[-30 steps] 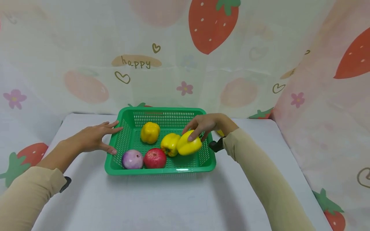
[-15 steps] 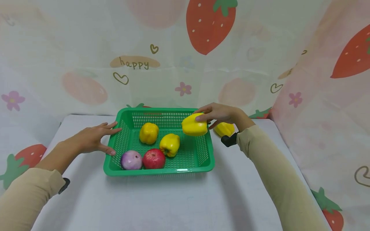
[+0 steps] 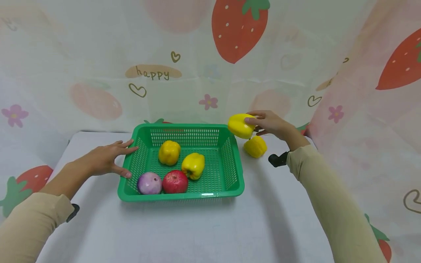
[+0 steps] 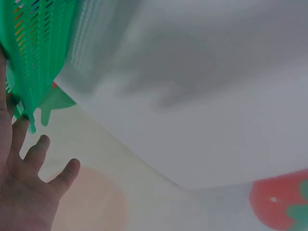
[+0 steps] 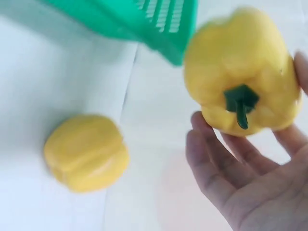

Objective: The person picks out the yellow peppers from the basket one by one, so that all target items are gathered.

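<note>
My right hand (image 3: 270, 124) holds a yellow bell pepper (image 3: 241, 126) in the air, just past the back right corner of the green basket (image 3: 181, 197). In the right wrist view, thumb and fingers curl round this bell pepper (image 5: 240, 57), its green stem facing the camera. A second yellow bell pepper (image 3: 255, 147) lies on the table right of the basket, below the held one. My left hand (image 3: 106, 159) rests with spread fingers at the basket's left rim. In the left wrist view its fingers (image 4: 36, 154) stand straight beside the basket wall (image 4: 41, 53).
Inside the basket are two yellow bell peppers (image 3: 169, 152), a purple round vegetable (image 3: 149, 183) and a red pomegranate-like fruit (image 3: 175, 181). A white cloth covers the table (image 3: 184, 233). A printed curtain (image 3: 108, 47) hangs close behind it.
My right hand has lifted the bell pepper out of the basket and carried it right and back, past the rim. The pepper on the table has come into full view. My left hand stays put.
</note>
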Demonstrator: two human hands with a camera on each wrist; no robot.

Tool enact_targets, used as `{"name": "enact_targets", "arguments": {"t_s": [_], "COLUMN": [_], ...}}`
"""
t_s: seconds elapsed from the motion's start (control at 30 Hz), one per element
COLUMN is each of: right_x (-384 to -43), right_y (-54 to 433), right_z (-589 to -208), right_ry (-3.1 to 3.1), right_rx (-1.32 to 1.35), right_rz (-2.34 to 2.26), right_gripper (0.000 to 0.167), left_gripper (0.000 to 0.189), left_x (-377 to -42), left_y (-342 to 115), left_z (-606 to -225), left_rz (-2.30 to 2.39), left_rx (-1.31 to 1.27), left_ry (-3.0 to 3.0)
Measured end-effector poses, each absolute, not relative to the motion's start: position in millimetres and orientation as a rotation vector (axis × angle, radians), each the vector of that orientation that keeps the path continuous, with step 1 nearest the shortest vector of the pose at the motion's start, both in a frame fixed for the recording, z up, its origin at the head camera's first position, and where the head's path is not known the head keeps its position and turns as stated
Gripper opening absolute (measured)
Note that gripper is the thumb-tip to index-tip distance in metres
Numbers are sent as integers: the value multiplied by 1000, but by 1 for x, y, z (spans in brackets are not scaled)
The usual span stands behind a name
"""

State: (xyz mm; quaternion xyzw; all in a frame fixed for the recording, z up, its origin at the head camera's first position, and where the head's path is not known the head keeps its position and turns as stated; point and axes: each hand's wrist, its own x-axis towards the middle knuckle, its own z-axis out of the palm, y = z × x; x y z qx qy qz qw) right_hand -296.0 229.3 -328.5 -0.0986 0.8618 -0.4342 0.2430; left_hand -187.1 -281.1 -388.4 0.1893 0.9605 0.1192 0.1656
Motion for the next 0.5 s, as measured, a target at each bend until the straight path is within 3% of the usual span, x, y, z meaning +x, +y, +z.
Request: {"name": "enact_targets", "arguments": {"t_s": [0.5], "right_x": [-285], "right_y": [292], "right_z": [-356], "right_ry": [2594], "right_rx": [154], "right_rz": [-1326], "right_gripper": [76], "left_gripper": [100], "left_x": [-185], "left_y": [-282], "left_z": [-388], "left_rz": [352], "left_rx": [545], "left_ry": [2739]}}
